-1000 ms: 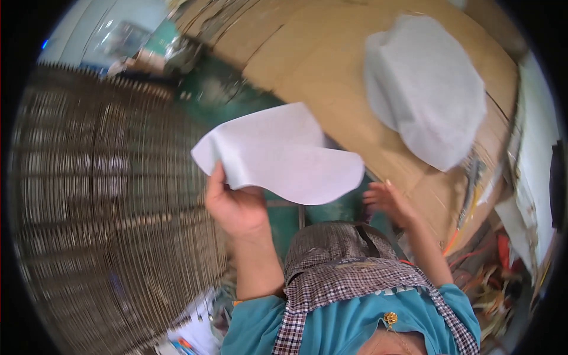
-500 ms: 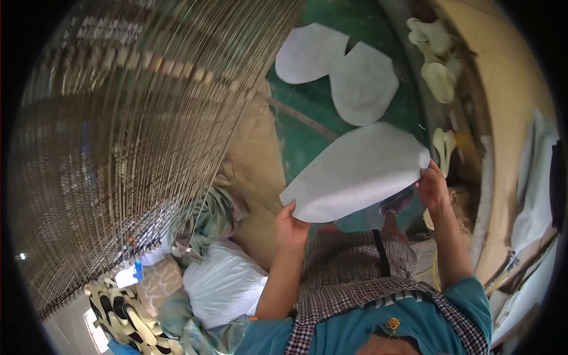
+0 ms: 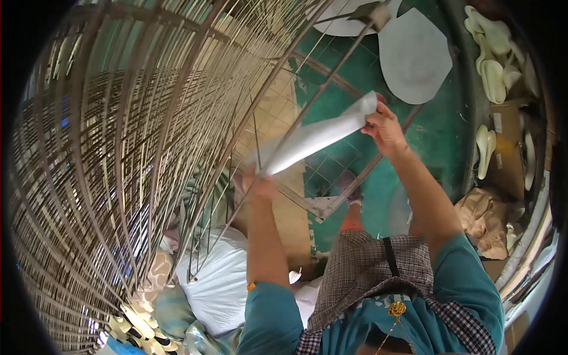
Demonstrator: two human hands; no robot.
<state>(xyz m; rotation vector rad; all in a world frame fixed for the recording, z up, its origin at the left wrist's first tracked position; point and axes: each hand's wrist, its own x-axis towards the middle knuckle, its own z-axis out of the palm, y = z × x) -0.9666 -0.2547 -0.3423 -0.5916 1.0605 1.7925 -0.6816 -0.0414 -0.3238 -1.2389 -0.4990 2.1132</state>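
Near the centre of the frame, beside a wire rack (image 3: 183, 74), holding a white sheet (image 3: 322, 139) aslant, grasping its upper-right end with fingers of the right hand (image 3: 386, 129), its lower-left end with those of the blurred left hand (image 3: 258, 187).

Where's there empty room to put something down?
The biggest bare patch is green floor, right of the right hand, below the grey-white piece and left of the pale shapes. A smaller tan patch shows right of the left forearm. The left side is crowded with the wire rack and, lower down, a white bag.
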